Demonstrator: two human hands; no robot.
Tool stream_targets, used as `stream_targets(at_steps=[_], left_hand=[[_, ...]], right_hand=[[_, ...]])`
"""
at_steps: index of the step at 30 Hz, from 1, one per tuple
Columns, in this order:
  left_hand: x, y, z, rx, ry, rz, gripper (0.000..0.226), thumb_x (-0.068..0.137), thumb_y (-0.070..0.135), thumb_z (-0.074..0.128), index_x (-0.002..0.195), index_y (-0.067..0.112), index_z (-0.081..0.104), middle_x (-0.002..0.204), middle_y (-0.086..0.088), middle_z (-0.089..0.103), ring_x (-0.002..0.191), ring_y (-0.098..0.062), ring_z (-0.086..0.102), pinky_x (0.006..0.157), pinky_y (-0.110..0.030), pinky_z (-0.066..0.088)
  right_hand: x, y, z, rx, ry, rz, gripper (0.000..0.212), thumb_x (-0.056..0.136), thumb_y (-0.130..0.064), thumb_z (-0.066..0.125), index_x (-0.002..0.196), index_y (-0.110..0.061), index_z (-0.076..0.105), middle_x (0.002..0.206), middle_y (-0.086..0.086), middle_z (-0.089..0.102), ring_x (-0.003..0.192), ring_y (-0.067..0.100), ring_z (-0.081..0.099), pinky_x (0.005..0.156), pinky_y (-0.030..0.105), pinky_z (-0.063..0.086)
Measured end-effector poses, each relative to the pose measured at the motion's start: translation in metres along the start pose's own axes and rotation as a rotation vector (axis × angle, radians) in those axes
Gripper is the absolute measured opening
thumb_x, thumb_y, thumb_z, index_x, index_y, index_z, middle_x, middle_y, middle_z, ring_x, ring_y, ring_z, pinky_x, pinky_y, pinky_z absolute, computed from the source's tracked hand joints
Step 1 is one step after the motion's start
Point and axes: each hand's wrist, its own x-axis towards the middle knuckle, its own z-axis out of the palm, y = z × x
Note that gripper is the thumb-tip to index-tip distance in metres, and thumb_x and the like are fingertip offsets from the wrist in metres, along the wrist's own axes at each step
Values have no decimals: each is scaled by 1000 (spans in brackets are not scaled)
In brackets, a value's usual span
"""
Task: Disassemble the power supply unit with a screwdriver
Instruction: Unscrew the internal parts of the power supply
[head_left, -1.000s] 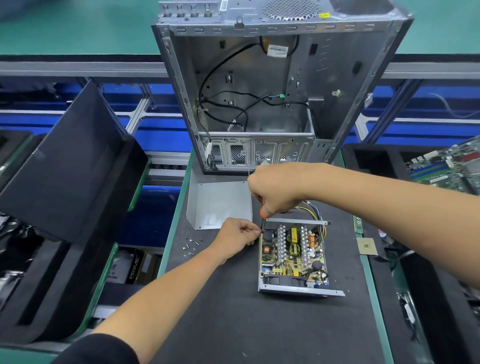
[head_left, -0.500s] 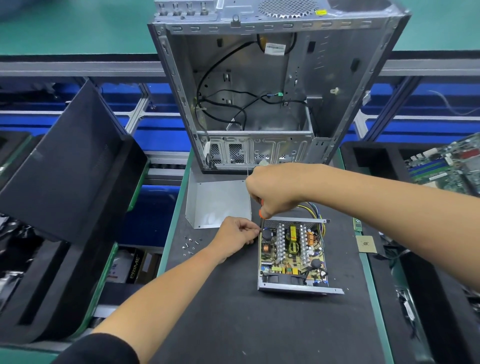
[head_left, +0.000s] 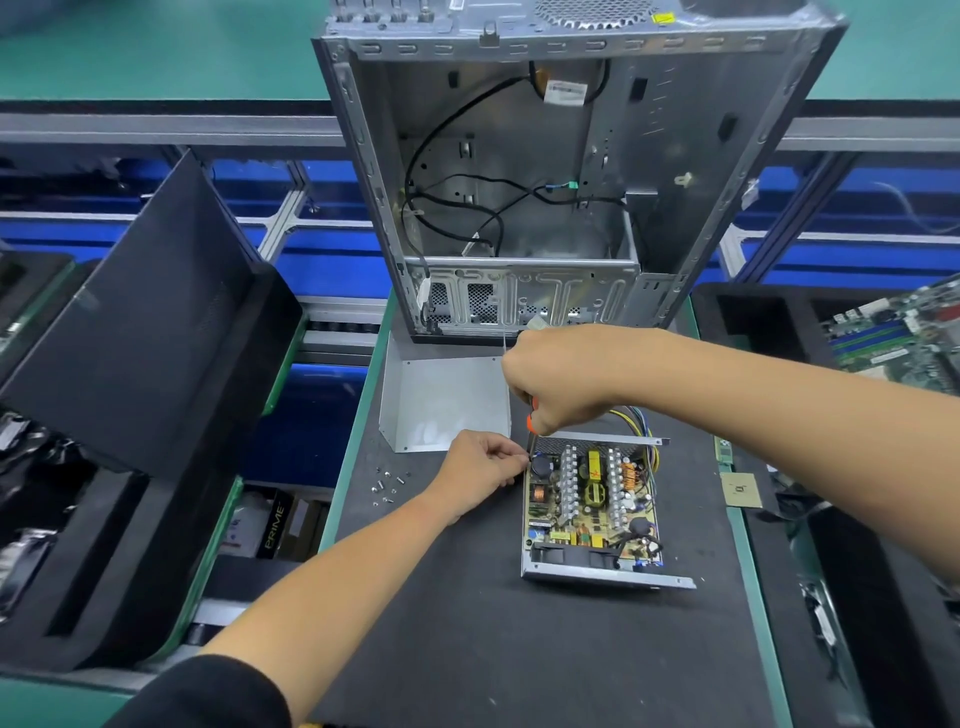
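Note:
The opened power supply unit (head_left: 592, 509) lies on the black mat, its circuit board, coils and heat sinks exposed. My right hand (head_left: 561, 379) grips an orange-handled screwdriver (head_left: 530, 422) upright over the unit's far left corner; most of the tool is hidden by the fist. My left hand (head_left: 480, 465) pinches at that same corner, thumb and fingertips together beside the screwdriver shaft. What it pinches is too small to tell. The unit's removed grey metal cover (head_left: 447, 400) lies just behind my left hand.
An empty computer case (head_left: 561, 171) stands upright at the mat's far end. Several loose screws (head_left: 387, 486) lie left of my left hand. A small square chip (head_left: 741, 490) sits at the right. Black foam trays (head_left: 130, 374) flank the left; a motherboard (head_left: 904, 332) lies far right.
None beyond a slight camera shift; both hands stay at the unit's far left corner.

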Motion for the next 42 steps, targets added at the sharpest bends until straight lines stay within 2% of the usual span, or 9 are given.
stream_targets(at_steps=[8,12,18,22,27,32,35,38,42], left_hand=[[0,2,-1,-1,-10,-4,5,83,2,69,79,5,70,55,0,58,47,-2,53,52,-13,44],[1,2,-1,1,-27,-14,2,83,2,69,82,3,70,54,1,57,47,-3,53,52,-14,44],[0,3,-2,20,-27,-21,3,83,3,69,82,5,71,56,0,58,48,-3,54,53,-14,45],[-1,4,-3,27,-33,-34,3,83,5,69,81,7,71,56,0,58,50,-4,54,55,-14,45],[-3,6,-2,23,-28,-40,4,83,4,69,81,7,70,59,-1,60,51,-5,54,55,-14,46],[-4,8,-2,2,-28,-56,3,83,3,69,82,6,70,60,-2,60,49,-5,52,53,-13,45],[-3,8,-3,-8,-41,-73,3,83,3,68,85,4,70,64,-2,62,52,-7,53,53,-13,45],[-3,7,-4,-16,-53,-91,5,84,3,68,87,4,71,68,-3,64,56,-10,54,55,-14,47],[-2,6,-7,-10,-70,-95,8,84,3,66,88,6,72,70,-2,65,58,-9,56,56,-14,47]], right_hand=[[-2,-6,1,-31,-38,-28,39,81,-26,65,58,-12,37,65,4,36,54,21,43,43,25,25],[2,-5,3,18,-128,56,29,92,-31,46,78,-9,59,75,9,49,70,27,54,54,29,38],[10,-13,-2,-101,-228,40,29,93,-18,48,65,-12,49,67,6,49,59,18,46,53,29,38],[2,-13,-9,-177,-194,-84,36,94,-23,54,63,-13,38,66,3,38,62,20,46,62,34,46],[-7,-15,-9,-258,-99,-202,10,79,-8,61,76,-18,64,67,1,52,74,28,60,63,33,50],[-13,-9,-8,19,-44,-55,18,86,-27,58,90,-11,66,80,5,66,74,23,59,67,36,54],[-10,-12,-6,39,-123,71,30,96,-26,42,85,-5,60,75,10,60,68,25,57,53,33,42],[-6,-21,-4,-64,-180,117,24,93,-16,50,70,-10,54,68,4,48,66,22,50,48,29,31],[-10,-13,-9,-29,-111,26,11,94,-22,55,93,-12,52,82,2,51,72,18,47,51,30,31]])
